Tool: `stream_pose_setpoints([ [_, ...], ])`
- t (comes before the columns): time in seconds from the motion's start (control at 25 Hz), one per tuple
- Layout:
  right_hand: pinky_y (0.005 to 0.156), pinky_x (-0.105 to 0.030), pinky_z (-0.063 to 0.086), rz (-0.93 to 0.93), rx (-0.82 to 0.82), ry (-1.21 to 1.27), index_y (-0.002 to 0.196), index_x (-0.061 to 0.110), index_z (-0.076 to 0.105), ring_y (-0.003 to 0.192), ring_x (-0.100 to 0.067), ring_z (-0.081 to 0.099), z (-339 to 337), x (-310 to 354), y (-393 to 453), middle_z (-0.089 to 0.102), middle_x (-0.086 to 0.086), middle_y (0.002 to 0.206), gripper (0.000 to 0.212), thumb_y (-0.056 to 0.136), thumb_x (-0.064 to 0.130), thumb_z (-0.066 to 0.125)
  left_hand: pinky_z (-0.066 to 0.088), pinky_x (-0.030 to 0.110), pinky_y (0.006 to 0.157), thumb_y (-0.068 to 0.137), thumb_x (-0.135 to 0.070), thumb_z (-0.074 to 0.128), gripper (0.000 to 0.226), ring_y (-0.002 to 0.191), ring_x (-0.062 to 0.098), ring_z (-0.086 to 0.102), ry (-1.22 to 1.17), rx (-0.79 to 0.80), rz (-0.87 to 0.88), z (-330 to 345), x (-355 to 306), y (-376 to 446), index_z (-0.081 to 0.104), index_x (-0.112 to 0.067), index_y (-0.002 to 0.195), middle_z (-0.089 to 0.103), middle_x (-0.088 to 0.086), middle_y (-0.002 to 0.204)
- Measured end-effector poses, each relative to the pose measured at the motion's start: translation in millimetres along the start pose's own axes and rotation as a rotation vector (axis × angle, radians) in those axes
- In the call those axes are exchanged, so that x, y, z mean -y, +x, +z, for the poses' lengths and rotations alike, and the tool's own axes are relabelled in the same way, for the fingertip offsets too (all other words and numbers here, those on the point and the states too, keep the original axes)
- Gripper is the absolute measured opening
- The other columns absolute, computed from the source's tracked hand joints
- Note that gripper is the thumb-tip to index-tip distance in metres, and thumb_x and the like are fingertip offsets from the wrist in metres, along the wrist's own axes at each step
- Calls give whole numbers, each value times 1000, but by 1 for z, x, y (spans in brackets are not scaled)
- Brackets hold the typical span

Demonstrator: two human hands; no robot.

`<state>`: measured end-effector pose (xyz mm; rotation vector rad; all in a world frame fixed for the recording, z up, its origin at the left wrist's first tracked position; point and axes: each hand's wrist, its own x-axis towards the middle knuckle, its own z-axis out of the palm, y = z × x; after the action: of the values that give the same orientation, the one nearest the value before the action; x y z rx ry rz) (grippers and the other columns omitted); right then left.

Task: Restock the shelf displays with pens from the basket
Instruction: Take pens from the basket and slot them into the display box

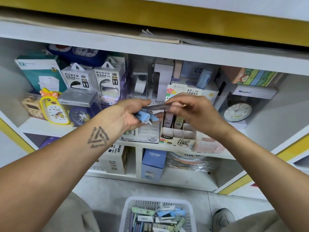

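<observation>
The left hand curls its fingers around a small bunch of pale blue plastic pen packs, while the right hand, just beside it, pinches what looks like a thin clear wrapper strip stretched between the two hands, though blur hides its exact form. Directly below and behind the right fingers stands the white cardboard display box with divided compartments on the white shelf. Far beneath both hands, the white perforated plastic basket on the floor holds more green, blue and white pen packs.
</observation>
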<state>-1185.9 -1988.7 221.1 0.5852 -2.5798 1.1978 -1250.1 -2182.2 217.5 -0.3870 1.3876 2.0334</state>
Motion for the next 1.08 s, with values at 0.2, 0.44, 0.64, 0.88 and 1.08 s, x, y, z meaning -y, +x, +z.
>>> stream_pose_setpoints([
  [0.2, 72, -44, 61, 179, -241, 49, 104, 21, 61, 77, -24, 71, -22, -10, 3, 74, -9, 88, 19, 92, 12, 71, 58, 58, 66, 93, 9, 37, 19, 78, 47, 71, -30, 14, -41, -1, 1, -4, 39, 2, 111, 61, 44, 88],
  [0.44, 75, -24, 47, -10, -128, -431, 114, 14, 66, 79, -8, 56, 2, -19, 0, 69, 0, 97, 28, 87, 15, 75, 58, 58, 70, 94, 15, 36, 36, 96, 48, 68, 17, 1, -9, -1, 1, 0, 39, 4, 129, 53, 29, 116],
  [0.64, 68, -38, 52, 18, -197, -461, 101, 19, 60, 73, -19, 61, -1, -19, 3, 70, 2, 86, 23, 85, 23, 77, 60, 54, 64, 96, 12, 41, 25, 83, 43, 72, 94, -10, -4, -4, 0, -1, 46, 2, 118, 60, 30, 104],
  [0.88, 68, -37, 51, -103, -53, -585, 103, 8, 73, 81, -25, 63, 12, -21, -1, 62, -3, 101, 15, 94, 17, 67, 58, 51, 80, 96, 9, 47, 33, 100, 41, 70, 148, 1, 1, -4, -1, -1, 47, 7, 129, 64, 31, 117],
  [1.08, 72, -24, 47, -114, 54, -438, 124, 20, 65, 87, -13, 60, 14, -15, 1, 54, 10, 115, 42, 86, 7, 75, 59, 45, 75, 96, 7, 48, 35, 102, 36, 68, 139, 19, 19, 2, -1, -2, 49, 9, 131, 63, 30, 122],
])
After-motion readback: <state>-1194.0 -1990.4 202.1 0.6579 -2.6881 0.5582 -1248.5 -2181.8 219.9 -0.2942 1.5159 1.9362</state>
